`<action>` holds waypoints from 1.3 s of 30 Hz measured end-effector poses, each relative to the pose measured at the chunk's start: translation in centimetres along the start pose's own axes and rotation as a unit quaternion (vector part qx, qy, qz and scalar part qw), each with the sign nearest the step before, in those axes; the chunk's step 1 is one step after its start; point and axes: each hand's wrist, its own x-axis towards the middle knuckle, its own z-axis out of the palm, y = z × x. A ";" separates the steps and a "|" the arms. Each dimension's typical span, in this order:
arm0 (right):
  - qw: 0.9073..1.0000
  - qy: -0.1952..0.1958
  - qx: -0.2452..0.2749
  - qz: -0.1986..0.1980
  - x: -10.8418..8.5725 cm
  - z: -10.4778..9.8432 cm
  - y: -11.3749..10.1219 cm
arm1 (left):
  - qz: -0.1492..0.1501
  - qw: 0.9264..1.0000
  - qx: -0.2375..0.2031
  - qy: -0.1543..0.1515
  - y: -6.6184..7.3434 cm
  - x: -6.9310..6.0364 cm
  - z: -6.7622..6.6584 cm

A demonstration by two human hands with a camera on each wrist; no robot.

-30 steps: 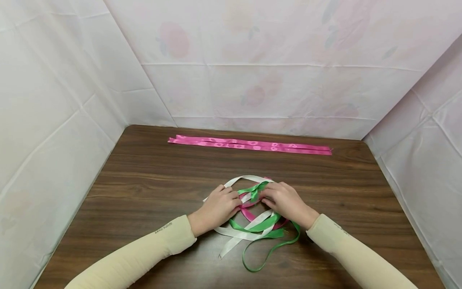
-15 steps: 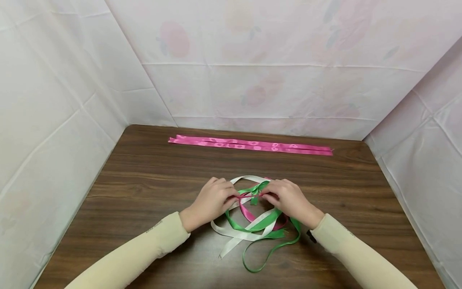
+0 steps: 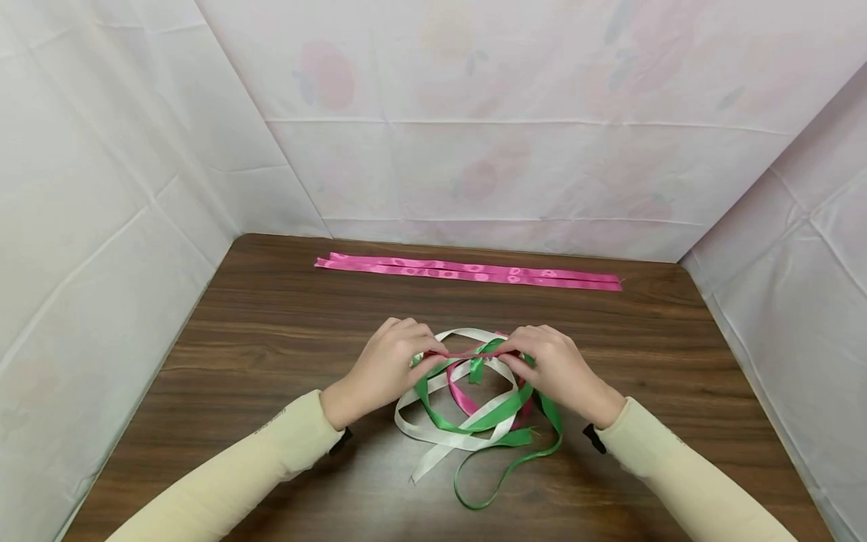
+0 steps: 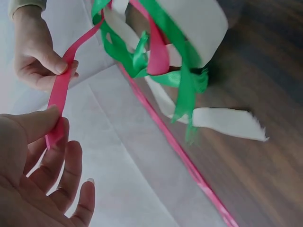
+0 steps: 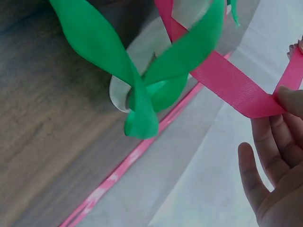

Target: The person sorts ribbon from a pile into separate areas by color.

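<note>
A pink ribbon (image 3: 472, 354) is stretched between both hands, above a loose tangle of ribbons. My left hand (image 3: 391, 361) pinches its end between thumb and fingertips, which the left wrist view confirms on the pink ribbon (image 4: 59, 92). Farther along, my right hand (image 3: 561, 366) pinches the same strip; in the right wrist view the pink ribbon (image 5: 232, 90) bends at the thumb and runs down toward the tangle. Below the hands lie a green ribbon (image 3: 497, 414) and a white ribbon (image 3: 433, 435), looped over each other. Parts of the tangle are hidden behind the fingers.
Two pink ribbons (image 3: 467, 272) lie straight, side by side, along the back of the dark wooden table (image 3: 271, 324). Pale fabric walls (image 3: 501, 173) stand behind and on both sides. A thin green loop (image 3: 508, 474) trails toward the front.
Both hands have lifted and moved slightly apart, pulling a pink strip straight between them. A second ago they were lower, among the ribbons. The two back ribbons stay put.
</note>
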 end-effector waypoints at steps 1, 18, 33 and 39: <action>1.000 0.005 0.002 -0.003 0.1 -0.1 0.0 | 0.003 1.000 -0.002 0.005 0.0 0.1 -0.2; 0.999 0.040 0.002 -0.031 0.4 -0.6 0.1 | 0.002 0.998 -0.013 0.058 -0.6 0.3 -0.6; 0.998 0.046 -0.025 -0.024 -0.1 -0.4 1.1 | -0.018 0.995 -0.016 0.100 -2.6 -0.4 -2.1; 0.999 0.035 -0.029 -0.009 -0.4 -0.7 1.2 | -0.026 0.993 -0.013 0.118 -3.7 -1.0 -2.9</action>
